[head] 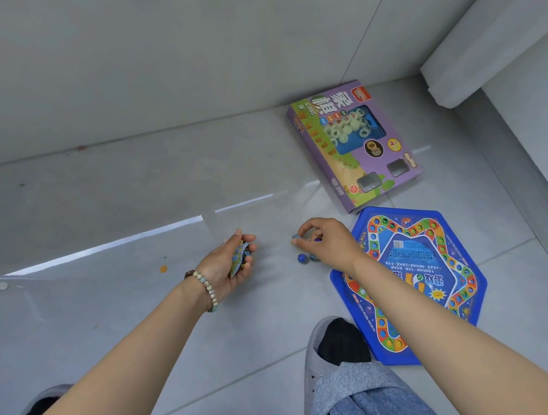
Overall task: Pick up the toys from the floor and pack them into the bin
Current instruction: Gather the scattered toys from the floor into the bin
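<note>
Denim-covered knee [359,399] and grey slipper [318,347] filled the bottom of my view. The slipper's toe sat just beside the near-left edge of the blue hexagonal game board [429,281], which lay flat on the grey tiled floor [108,216].

My right hand [327,244] reached down just left of the board's far-left corner. Its thumb and forefinger pinched a small blue-grey marble [296,237], and the other fingers curled loosely above the tile. Two loose marbles [302,258] sat close together on the floor, left of the board and just nearer me than that hand.

My left hand [229,263], with a beaded bracelet [207,291] at the wrist, hung well left of the board. Its fingers were curled round a small printed packet [239,260] and what looked like marbles already gathered.

Just beyond the board's far edge lay the purple xiangqi box [355,146]. No bin showed anywhere in view.

I judged the step in hand to be gathering the scattered marbles, early in the job, since board and box both lay unlifted. The next move, as I read it, called for carrying the pinched marble across into the cupped left hand without tipping what it held. After that came the two by the board, taken from straight above, since glass balls would likely roll on smooth tile.
</note>
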Tool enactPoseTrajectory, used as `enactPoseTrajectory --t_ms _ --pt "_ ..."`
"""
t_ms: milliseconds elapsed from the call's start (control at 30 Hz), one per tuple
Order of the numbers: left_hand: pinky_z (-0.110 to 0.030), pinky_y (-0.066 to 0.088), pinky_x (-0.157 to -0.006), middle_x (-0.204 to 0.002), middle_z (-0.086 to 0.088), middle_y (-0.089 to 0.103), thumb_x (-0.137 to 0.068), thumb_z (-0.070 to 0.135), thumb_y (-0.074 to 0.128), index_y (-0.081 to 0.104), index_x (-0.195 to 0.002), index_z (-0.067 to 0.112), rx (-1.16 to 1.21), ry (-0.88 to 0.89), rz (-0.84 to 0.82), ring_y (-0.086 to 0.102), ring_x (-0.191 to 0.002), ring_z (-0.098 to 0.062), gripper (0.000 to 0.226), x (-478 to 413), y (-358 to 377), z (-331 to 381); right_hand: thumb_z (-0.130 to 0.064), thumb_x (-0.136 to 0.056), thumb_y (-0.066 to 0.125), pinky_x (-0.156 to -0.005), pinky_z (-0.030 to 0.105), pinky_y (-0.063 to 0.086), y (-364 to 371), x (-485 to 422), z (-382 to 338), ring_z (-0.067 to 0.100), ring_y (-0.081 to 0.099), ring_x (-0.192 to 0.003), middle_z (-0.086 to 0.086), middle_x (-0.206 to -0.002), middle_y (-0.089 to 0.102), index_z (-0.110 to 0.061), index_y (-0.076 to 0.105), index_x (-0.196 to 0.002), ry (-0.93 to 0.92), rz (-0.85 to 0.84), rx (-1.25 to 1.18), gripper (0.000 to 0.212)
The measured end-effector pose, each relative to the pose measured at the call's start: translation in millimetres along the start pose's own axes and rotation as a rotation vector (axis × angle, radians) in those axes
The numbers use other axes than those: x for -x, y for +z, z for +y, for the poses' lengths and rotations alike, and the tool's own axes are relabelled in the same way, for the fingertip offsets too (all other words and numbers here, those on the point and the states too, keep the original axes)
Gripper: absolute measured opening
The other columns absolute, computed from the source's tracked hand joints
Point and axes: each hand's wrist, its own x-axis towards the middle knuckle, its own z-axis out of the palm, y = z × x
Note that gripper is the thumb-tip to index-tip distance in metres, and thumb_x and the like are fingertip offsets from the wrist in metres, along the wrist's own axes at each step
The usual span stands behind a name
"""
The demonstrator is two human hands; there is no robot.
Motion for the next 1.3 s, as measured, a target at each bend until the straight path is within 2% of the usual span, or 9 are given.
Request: enactPoseTrajectory --t_ms 167,300,433,600,967,1033,1100,1200,1300 --pt "-0.011 0.039 -0.037 -0.074 0.003 0.053 -0.098 0.035 0.044 0.058 -0.084 0.017 -0.06 0.066 0.018 0.046 -0.046 -0.003 0.026 22 -9 26 -0.022 -0.096 0.043 -0.038 0.018 0.012 -12 9 -62 0.008 0.02 -0.035 -0.003 -0.043 0.031 -0.009 0.044 -0.062 0.097 -0.2 -0.711 0.036" --pt "-0.011 0.028 -0.033 -0.072 0.003 0.049 -0.097 0.04 0.042 0.054 -0.079 0.017 -0.232 0.174 0.014 0.041 -0.046 -0.004 0.031 72 -35 71 -0.03 -0.095 0.039 -0.035 0.017 0.009 -12 25 -143 0.006 0.021 -0.034 -0.001 -0.052 0.037 -0.013 0.047 -0.069 0.083 -0.315 -1.0 0.032" --pt "-0.013 0.021 -0.035 -0.071 0.003 0.045 -0.097 0.044 0.038 0.05 -0.078 0.017 -0.384 0.311 0.057 0.033 -0.045 -0.006 0.035 159 -80 116 -0.038 -0.097 0.043 -0.03 0.014 0.013 2 62 -243 0.004 0.021 -0.031 -0.006 -0.047 0.031 -0.018 0.043 -0.068 0.065 -0.374 -0.905 0.035" --pt "-0.011 0.018 -0.033 -0.066 0.005 0.044 -0.095 0.046 0.041 0.049 -0.077 0.018 -0.271 0.476 0.193 0.026 -0.042 -0.005 0.035 298 -168 144 -0.038 -0.099 0.04 -0.031 0.014 0.012 56 138 -362 0.004 0.019 -0.031 -0.007 -0.046 0.024 -0.019 0.04 -0.066 0.015 -0.589 -0.78 0.038" --pt "-0.012 0.019 -0.033 -0.07 0.0 0.042 -0.097 0.042 0.038 0.052 -0.085 0.011 0.141 0.607 0.641 0.03 -0.038 -0.005 0.035 470 -418 71 -0.026 -0.099 0.044 -0.033 0.014 0.025 300 281 -514 0.007 0.033 -0.04 -0.002 -0.058 0.04 -0.013 0.048 -0.073 0.087 -0.904 -0.585 0.029" --pt "-0.014 0.033 -0.033 -0.08 -0.004 0.048 -0.1 0.036 0.035 0.054 -0.094 0.008 0.25 0.553 0.697 0.04 -0.045 -0.007 0.035 464 -451 53 -0.019 -0.099 0.043 -0.043 0.016 0.037 350 289 -518 0.011 0.04 -0.052 0.002 -0.065 0.045 -0.01 0.051 -0.077 0.173 -0.903 -0.53 0.025" --pt "-0.023 0.052 -0.053 -0.098 -0.01 0.054 -0.101 0.028 0.035 0.054 -0.103 0.005 0.391 0.496 0.702 0.051 -0.064 -0.015 0.03 453 -476 39 -0.011 -0.098 0.039 -0.054 0.021 0.04 393 287 -511 0.016 0.04 -0.06 0.006 -0.07 0.043 -0.008 0.047 -0.082 0.278 -0.923 -0.491 0.019" --pt "-0.039 0.048 -0.088 -0.124 -0.007 0.048 -0.099 0.015 0.042 0.052 -0.118 0.007 0.452 0.432 0.757 0.054 -0.1 -0.021 0.022 436 -509 26 -0.011 -0.099 0.039 -0.076 0.032 0.049 431 273 -494 0.027 0.054 -0.097 0.016 -0.108 0.05 -0.003 0.048 -0.111 0.343 -0.782 -0.412 0.017" --pt "-0.041 0.043 -0.091 -0.135 -0.004 0.042 -0.098 0.023 0.043 0.048 -0.126 0.013 0.342 0.37 0.838 0.042 -0.123 -0.026 0.03 424 -527 23 -0.014 -0.1 0.04 -0.104 0.039 0.041 441 257 -481 0.029 0.042 -0.13 0.014 -0.14 0.041 -0.002 0.041 -0.135 0.279 -0.693 -0.362 0.037"
